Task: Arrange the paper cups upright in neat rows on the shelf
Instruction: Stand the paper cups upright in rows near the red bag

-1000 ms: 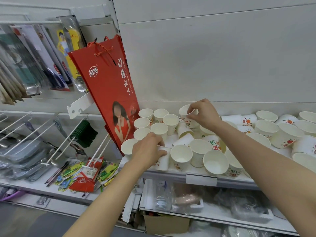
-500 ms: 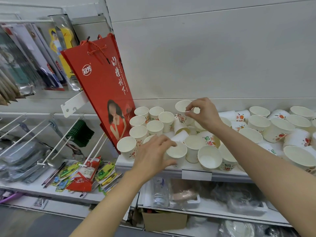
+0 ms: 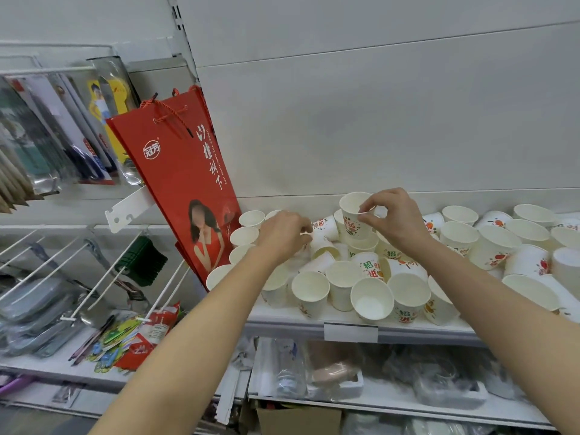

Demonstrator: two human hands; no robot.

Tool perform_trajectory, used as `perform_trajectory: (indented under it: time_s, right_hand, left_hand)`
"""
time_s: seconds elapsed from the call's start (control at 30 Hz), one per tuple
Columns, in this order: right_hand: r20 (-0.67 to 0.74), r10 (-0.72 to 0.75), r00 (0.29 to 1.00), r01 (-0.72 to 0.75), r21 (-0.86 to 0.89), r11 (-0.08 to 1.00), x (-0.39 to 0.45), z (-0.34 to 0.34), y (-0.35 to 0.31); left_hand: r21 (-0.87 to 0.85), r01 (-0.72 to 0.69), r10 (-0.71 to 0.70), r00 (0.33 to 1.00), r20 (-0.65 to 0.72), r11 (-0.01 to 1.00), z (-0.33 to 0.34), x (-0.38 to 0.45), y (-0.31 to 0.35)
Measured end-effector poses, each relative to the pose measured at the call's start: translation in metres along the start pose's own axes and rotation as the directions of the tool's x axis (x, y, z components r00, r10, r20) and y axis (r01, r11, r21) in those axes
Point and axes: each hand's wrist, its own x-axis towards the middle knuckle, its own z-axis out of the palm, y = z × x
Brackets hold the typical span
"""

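Paper cup (image 3: 356, 215) pinched at my right hand (image 3: 394, 219); left hand (image 3: 282, 235), at nine o'clock, curls over cups (image 3: 251, 229), grip unclear.

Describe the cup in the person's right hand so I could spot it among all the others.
Start at the red gift bag hanging left of the white shelf, then look right past the left hand to the right hand. It pinches the rim of a paper cup. Unlike its neighbours, this cup is lifted above the pile, upright, mouth open, with red and green print.
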Motion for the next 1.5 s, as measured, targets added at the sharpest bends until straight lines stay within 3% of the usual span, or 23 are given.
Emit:
perform_trajectory:
  time_s: [0.17, 0.33, 0.43, 0.57, 0.77, 0.9, 1.1, 1.5]
  right_hand:
    - [-0.056, -0.017, 0.998, 0.016, -0.02, 1.0, 0.001, -0.007, 0.008]
    - [-0.084, 0.017, 0.996, -0.021, -0.044, 0.999, 0.008, -0.011, 0.013]
    - [-0.102, 0.026, 0.994, -0.031, -0.052, 0.998, 0.008, -0.013, 0.016]
    - [-0.126, 0.046, 0.991, -0.056, -0.077, 0.995, 0.009, -0.011, 0.021]
    - [-0.127, 0.093, 0.988, -0.102, -0.07, 0.992, 0.011, -0.002, 0.017]
    - [-0.115, 0.12, 0.986, -0.128, -0.068, 0.989, 0.013, 0.001, 0.018]
    - [-0.098, 0.122, 0.988, -0.129, -0.063, 0.99, 0.02, 0.001, 0.019]
    - [-0.027, 0.071, 0.997, -0.071, 0.001, 0.997, 0.038, 0.002, 0.022]
  left_hand:
    - [0.102, -0.186, 0.176, 0.98, 0.098, 0.977, 0.021, 0.069, 0.006]
    - [0.159, -0.357, 0.283, 0.89, 0.356, 0.921, 0.031, 0.123, 0.013]
    - [0.106, -0.411, 0.337, 0.848, 0.409, 0.906, 0.035, 0.137, 0.015]
    - [0.025, -0.384, 0.358, 0.88, 0.313, 0.923, 0.04, 0.141, 0.007]
    - [-0.026, -0.377, 0.364, 0.87, 0.334, 0.926, 0.053, 0.136, -0.002]
    - [0.015, -0.428, 0.395, 0.846, 0.358, 0.904, 0.054, 0.137, -0.001]
    - [0.053, -0.414, 0.376, 0.867, 0.327, 0.909, 0.053, 0.141, -0.006]
    - [0.149, -0.317, 0.33, 0.941, -0.07, 0.936, 0.063, 0.099, -0.008]
